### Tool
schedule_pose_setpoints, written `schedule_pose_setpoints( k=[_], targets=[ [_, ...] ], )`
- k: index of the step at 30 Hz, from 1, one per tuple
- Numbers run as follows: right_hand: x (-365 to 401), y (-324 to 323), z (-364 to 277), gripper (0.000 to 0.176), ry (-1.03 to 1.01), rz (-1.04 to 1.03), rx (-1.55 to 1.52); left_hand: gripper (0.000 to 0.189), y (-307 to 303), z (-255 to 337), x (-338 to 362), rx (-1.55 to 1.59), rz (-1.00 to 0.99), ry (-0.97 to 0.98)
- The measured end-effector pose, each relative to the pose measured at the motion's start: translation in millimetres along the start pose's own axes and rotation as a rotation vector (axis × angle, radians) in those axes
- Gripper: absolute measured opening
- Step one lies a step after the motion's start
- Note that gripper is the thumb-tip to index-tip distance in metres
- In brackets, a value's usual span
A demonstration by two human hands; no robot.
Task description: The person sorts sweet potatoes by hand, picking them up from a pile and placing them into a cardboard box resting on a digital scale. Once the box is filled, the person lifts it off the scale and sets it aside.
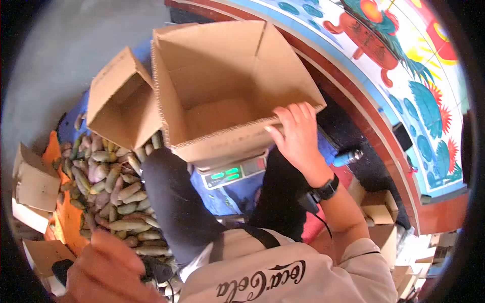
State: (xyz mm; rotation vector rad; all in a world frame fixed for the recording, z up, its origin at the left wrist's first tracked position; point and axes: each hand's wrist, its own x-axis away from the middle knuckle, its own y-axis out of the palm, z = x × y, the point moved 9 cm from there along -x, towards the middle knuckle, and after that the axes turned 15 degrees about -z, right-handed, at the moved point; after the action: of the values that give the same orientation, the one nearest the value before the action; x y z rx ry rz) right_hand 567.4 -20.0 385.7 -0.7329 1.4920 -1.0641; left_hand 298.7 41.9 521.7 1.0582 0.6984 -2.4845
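My right hand (295,135) grips the near right rim of a large open cardboard box (222,144), fingers over the edge and thumb on the near face. The box has a bare bottom and sits on a digital scale (235,174) with green lit numbers, between my knees. At the lower left, my left hand (108,270) is raised close to the camera, its fingers smeared by motion. Beyond it lies a heap of long greenish and purplish produce (113,184).
A smaller open cardboard box (124,101) leans against the large box's left side. More cardboard boxes stand at the far left (35,187) and lower right (379,207). A blue bottle-like object (348,157) lies right of my knee. A painted wall (404,76) curves along the right.
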Motion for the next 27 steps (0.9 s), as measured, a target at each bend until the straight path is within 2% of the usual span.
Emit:
schedule_pose_setpoints(
  k=[3, 4, 5, 8, 14, 18, 20, 24, 26, 27],
  targets=[
    [1, 4, 3, 0.034, 0.013, -0.037, -0.039, 0.03, 21, 9, -11, 0.475, -0.428, 0.021],
    [1, 5, 3, 0.034, 0.017, -0.05, -0.031, 0.027, 24, 5, -9, 0.323, -0.449, -0.205],
    [0, 5, 3, 0.034, 0.018, -0.05, -0.032, 0.027, 26, 3, -6, 0.334, -0.445, -0.205],
    [-1, 2, 0, 0.035, 0.008, -0.024, -0.023, 0.033, 27, 14, -8, 0.622, -0.372, 0.141],
    [0, 3, 1, 0.035, 0.02, -0.022, -0.016, 0.03, 31, 2, 2, 0.837, -0.178, 0.17],
    [0, 0, -1, 0.036, 0.01, 0.008, -0.01, 0.03, 34, 6, -5, 0.775, -0.231, 0.25],
    [0, 0, 0, 0.036, 0.011, 0.004, -0.007, 0.03, 35, -5, -4, 0.909, -0.2, 0.136],
    [-1, 2, 1, 0.036, 0.018, -0.015, 0.001, 0.031, 39, -9, -6, 0.839, -0.178, 0.084],
    [-1, 2, 0, 0.036, 0.017, -0.01, 0.0, 0.028, 31, -7, 11, 0.881, -0.085, 0.248],
    [-1, 2, 0, 0.036, 0.016, -0.006, 0.003, 0.028, 29, 0, 16, 0.881, -0.084, 0.247]
  ],
)
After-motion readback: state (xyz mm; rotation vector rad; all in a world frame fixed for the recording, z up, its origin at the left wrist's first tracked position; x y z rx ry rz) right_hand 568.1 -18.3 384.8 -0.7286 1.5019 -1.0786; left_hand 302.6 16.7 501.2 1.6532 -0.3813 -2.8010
